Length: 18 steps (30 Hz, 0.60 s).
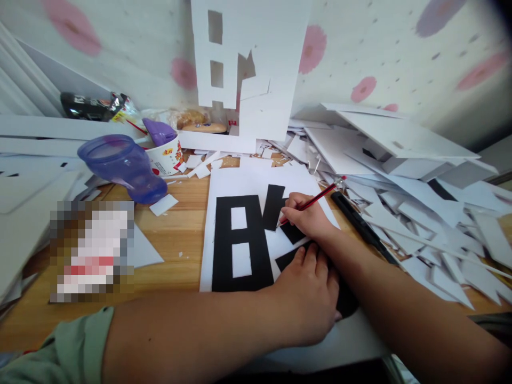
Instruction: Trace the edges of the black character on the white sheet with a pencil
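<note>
A black cut-out (262,261) with two rectangular openings lies on a white sheet (240,178). My left hand (306,298) lies flat with fingers stretched out, pressing on the right part of the black shape; its lower edge is hidden under my hand and forearm. Between the thumb and fingers of my right hand (306,213) is a red-and-black pencil (320,197), slanting up to the right. Its tip is down by the edge of the narrow black strip (274,205). I cannot tell whether the tip touches the sheet.
A black utility knife (360,224) lies right of the sheet, beside heaped white offcuts (432,240). A purple translucent cup (120,165) and a paper tub (166,154) stand at the left back. A white board with cut openings (272,53) rises behind. A blurred packet (94,250) lies left.
</note>
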Tool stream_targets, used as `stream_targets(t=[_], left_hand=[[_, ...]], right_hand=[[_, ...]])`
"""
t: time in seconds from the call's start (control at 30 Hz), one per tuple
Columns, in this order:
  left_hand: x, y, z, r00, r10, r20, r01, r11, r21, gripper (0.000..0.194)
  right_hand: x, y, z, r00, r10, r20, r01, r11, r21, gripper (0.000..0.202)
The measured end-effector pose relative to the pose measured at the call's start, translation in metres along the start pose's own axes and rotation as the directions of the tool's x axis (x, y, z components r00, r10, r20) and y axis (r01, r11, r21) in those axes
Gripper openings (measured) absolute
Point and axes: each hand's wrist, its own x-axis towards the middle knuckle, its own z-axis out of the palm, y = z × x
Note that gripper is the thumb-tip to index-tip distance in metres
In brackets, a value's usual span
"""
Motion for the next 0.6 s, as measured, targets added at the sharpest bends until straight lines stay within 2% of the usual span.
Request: stream_targets(t=[0.13, 0.23, 0.37, 0.6], left_hand=[[0.0, 0.001, 0.002, 1.0, -0.006, 0.002, 0.006, 1.0, 0.0, 0.069], [0.0, 0.001, 0.002, 1.0, -0.014, -0.002, 0.014, 1.0, 0.02, 0.07], [0.0, 0.002, 0.0, 1.0, 0.001, 0.017, -0.002, 0.999, 0.048, 0.066], [0.001, 0.001, -0.001, 1.0, 0.007, 0.028, -0.009, 0.998, 0.067, 0.064]], right_hand=[[-0.001, -0.002, 0.0, 1.0, 0.021, -0.019, -0.02, 0.998, 0.063, 0.027], [-0.003, -0.004, 0.002, 1.0, -0.009, -0.016, 0.011, 0.992, 0.126, 0.028], [-0.005, -0.007, 0.008, 0.997, -0.062, 0.051, 0.06, 0.997, 0.044, 0.03], [-0.005, -0.01, 0.014, 0.997, -0.066, 0.051, 0.067, 0.997, -0.029, 0.032]])
